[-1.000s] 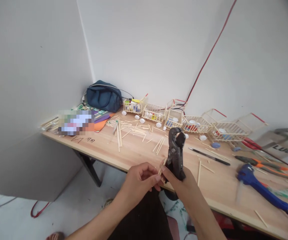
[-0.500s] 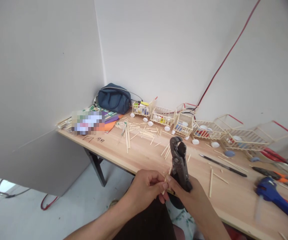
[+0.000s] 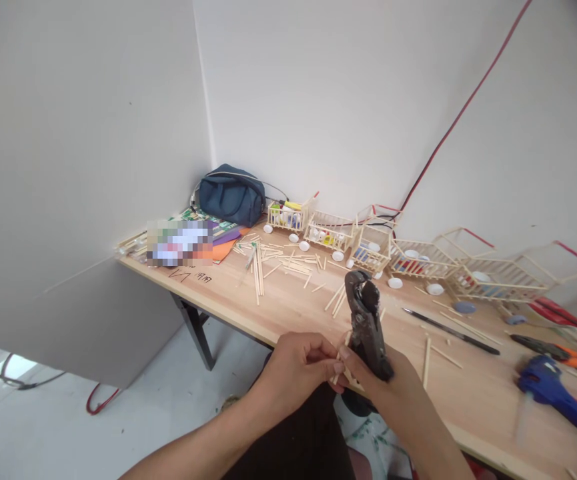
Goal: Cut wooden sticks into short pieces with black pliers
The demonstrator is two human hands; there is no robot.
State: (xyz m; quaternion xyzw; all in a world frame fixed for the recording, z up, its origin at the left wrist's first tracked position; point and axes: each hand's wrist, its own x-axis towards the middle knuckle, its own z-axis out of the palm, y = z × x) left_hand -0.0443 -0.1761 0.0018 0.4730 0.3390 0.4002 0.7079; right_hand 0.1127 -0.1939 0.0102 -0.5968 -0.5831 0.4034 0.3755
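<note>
My left hand (image 3: 301, 373) is closed in a pinch on a short, thin wooden stick (image 3: 339, 365) at the front edge of the table. The fingertips of my right hand (image 3: 393, 387) meet the same stick, while that hand is wrapped round a black hand cutter (image 3: 367, 327). The cutter stands upright with its curved jaw pointing up and away from me. The far end of the stick is partly hidden by fingers. Behind the cutter, a few wooden sticks (image 3: 335, 300) lie on the table (image 3: 288, 310).
Model carts of sticks (image 3: 421, 260) with white wheels line the wall. More loose sticks (image 3: 258, 270) lie left of centre. To the right are a pen (image 3: 451, 331), pliers (image 3: 543, 347) and a blue glue gun (image 3: 548, 387). A blue bag (image 3: 233, 195) sits in the corner.
The view has shifted slightly. Both hands, with the stick and cutter, sit a little further right and higher in the picture. Their grips look the same.
</note>
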